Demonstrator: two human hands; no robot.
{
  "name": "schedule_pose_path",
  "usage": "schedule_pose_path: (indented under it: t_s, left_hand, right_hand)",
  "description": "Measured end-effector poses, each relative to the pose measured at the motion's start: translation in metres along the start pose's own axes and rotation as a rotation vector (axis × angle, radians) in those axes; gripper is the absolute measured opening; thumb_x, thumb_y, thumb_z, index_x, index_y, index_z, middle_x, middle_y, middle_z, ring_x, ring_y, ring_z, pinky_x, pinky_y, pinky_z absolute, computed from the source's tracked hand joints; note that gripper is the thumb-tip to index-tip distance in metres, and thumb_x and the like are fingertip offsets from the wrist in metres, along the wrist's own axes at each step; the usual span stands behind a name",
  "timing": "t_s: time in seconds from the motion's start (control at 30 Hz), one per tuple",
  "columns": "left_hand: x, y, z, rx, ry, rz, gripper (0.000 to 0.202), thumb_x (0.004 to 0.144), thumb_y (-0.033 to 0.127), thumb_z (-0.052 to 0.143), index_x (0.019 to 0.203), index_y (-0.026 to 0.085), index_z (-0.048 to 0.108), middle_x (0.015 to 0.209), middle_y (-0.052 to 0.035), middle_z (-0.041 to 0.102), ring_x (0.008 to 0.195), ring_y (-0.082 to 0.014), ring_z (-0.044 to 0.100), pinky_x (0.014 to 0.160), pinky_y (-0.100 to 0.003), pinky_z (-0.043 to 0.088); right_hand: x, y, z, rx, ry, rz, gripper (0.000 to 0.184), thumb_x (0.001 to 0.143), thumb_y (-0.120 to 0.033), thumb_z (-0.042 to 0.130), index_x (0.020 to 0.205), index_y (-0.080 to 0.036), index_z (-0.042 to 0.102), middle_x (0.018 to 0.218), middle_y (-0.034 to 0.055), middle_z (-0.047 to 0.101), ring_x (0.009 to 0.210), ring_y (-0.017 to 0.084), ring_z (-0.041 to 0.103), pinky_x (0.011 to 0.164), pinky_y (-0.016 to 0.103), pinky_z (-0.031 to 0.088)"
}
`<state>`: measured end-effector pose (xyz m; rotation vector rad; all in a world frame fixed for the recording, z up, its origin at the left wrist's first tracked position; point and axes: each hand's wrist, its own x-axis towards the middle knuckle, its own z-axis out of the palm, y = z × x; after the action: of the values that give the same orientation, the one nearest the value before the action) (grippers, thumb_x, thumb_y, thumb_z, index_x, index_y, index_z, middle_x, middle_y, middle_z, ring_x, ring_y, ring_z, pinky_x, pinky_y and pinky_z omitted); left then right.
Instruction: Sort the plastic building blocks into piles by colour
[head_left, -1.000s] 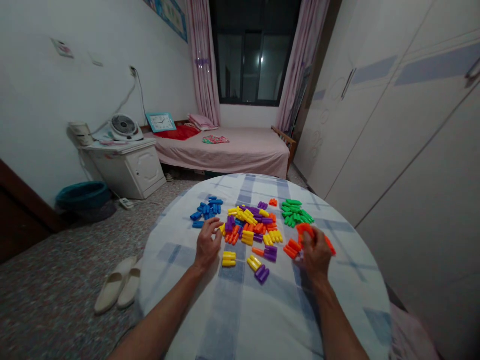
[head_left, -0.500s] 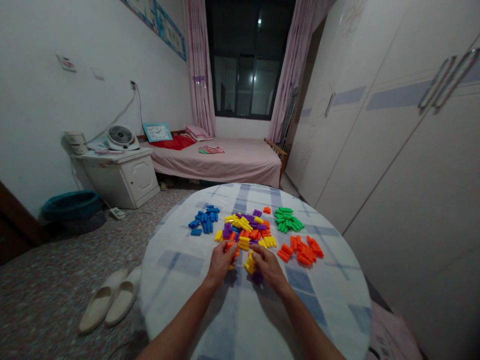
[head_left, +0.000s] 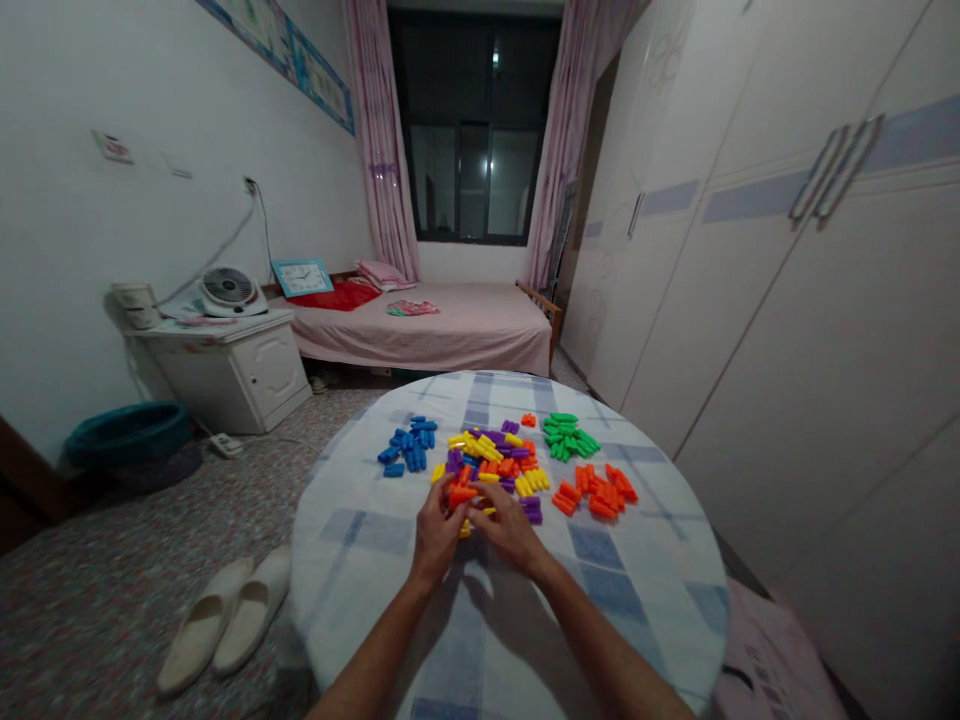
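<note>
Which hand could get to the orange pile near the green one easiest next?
Probably the right hand: the orange pile lies off to its right. The left hand is farther away, on the other side of the right one, and holds an orange block.

A blue-and-white checked cloth [head_left: 360, 600] covers the round worktop [head_left: 652, 570]; on it lie blue pieces [head_left: 412, 455] left, a mixed-colour heap [head_left: 489, 448] mid-table, green pieces [head_left: 571, 440] and, nearer, orange pieces [head_left: 602, 500] right.

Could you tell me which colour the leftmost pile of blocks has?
Blue; the pile shows best in the head view.
</note>
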<state>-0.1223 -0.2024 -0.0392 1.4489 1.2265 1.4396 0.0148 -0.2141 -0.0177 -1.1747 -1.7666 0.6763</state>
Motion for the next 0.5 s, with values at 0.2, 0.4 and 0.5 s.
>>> schedule_pose_path:
  t_s: [0.2, 0.4, 0.5]
  left_hand:
    - [-0.01, 0.012, 0.01, 0.112, -0.245, 0.031, 0.04, 0.076, 0.028, 0.057, 0.115, 0.017, 0.055, 0.106, -0.0076, 0.065, 0.091, -0.0185, 0.064, 0.082, -0.033, 0.052]
    - [0.008, 0.001, -0.002, 0.252, -0.089, 0.224, 0.032, 0.083, 0.029, 0.049, 0.112, 0.018, 0.056, 0.111, -0.0092, 0.058, 0.1, -0.0197, 0.059, 0.083, -0.036, 0.052]
    - [0.03, -0.017, -0.016, 0.352, 0.096, 0.27, 0.027, 0.082, 0.027, 0.048, 0.105, 0.017, 0.059, 0.113, -0.0109, 0.056, 0.109, -0.023, 0.054, 0.086, -0.039, 0.051]
  right_hand:
    - [-0.011, -0.004, -0.01, 0.033, 0.112, 0.119, 0.024, 0.084, -0.033, 0.048, 0.094, -0.02, 0.065, 0.09, 0.0033, 0.066, 0.08, 0.016, 0.061, 0.072, 0.028, 0.047]
    - [-0.017, 0.042, -0.072, -0.332, 0.354, 0.162, 0.029, 0.086, -0.039, 0.043, 0.09, -0.018, 0.062, 0.086, 0.0058, 0.066, 0.077, 0.018, 0.061, 0.068, 0.03, 0.047]
    - [-0.019, 0.072, -0.109, -0.664, 0.465, 0.051, 0.031, 0.088, -0.038, 0.037, 0.083, -0.019, 0.062, 0.083, 0.0064, 0.066, 0.079, 0.018, 0.061, 0.072, 0.031, 0.047]
